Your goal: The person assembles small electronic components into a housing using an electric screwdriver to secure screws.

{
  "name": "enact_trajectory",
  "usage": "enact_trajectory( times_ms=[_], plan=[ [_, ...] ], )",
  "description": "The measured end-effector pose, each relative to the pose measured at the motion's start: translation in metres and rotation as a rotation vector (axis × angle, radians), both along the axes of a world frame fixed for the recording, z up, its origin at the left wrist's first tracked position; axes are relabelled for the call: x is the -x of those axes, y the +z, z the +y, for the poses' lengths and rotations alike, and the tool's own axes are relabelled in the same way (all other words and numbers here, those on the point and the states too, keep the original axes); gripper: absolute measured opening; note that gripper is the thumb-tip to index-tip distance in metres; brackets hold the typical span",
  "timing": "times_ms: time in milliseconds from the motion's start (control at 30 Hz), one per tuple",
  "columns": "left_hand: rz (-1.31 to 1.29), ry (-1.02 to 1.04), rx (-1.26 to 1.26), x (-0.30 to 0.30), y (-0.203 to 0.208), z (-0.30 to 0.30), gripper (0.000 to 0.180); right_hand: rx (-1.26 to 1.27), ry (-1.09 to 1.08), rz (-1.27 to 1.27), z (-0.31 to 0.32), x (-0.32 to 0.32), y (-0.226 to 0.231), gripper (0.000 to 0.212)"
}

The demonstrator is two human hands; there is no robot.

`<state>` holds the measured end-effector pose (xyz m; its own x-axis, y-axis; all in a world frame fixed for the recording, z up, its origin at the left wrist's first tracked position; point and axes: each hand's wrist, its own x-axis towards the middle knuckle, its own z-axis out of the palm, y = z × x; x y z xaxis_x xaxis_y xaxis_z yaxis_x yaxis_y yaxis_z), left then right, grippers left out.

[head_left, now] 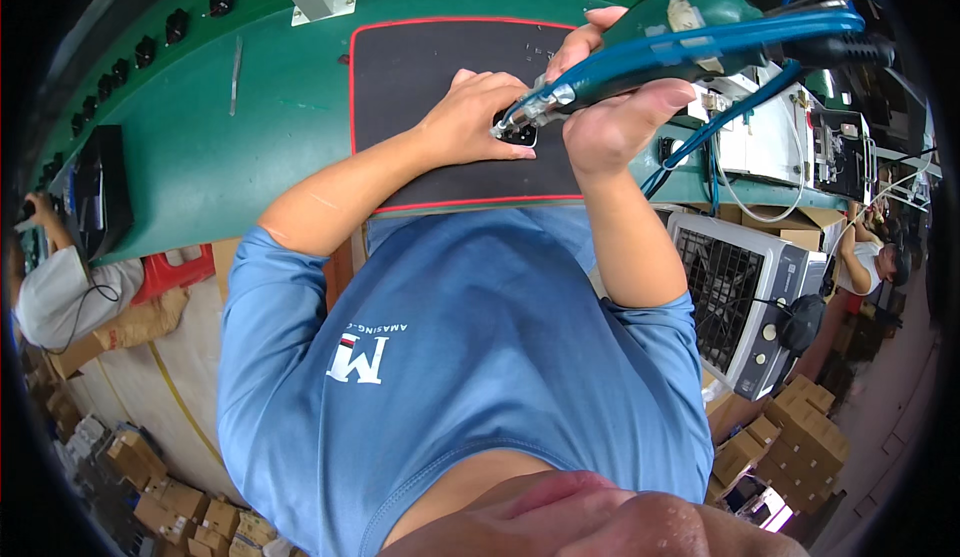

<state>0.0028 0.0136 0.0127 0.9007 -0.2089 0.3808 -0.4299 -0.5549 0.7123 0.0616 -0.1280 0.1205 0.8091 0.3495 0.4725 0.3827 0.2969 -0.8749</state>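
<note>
Black part [521, 136] in left hand [480, 117]

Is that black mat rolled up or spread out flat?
Spread flat: the black mat lies on the green table below the left hand, its red border visible along the left, top and bottom.

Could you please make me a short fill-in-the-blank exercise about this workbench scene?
1. The person's right grip holds a bulbous handheld power tool whose body is coloured ____.
2. The tool's silvery metal nose points toward a small black part held in the person's ____ grip.
3. The black rectangular mat has a ____ border.
4. A grey, box-shaped machine with a dark grille stands on the person's ____ side.

Missing words: green; left; red; right.
</note>
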Motion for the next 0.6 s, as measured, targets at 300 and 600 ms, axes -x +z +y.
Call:
enact_trajectory(
  times_ms=[300,600],
  plan=[
    [0.06,-0.07,-0.093,-0.004,0.014,-0.001,0.084,-0.373,0.028,-0.01,-0.057,-0.015,0.11,0.108],
    [0.028,0.284,-0.489,-0.181,0.024,0.023,0.078,0.008,-0.101,0.102,-0.107,0.011,0.02,0.095]
  ],
)
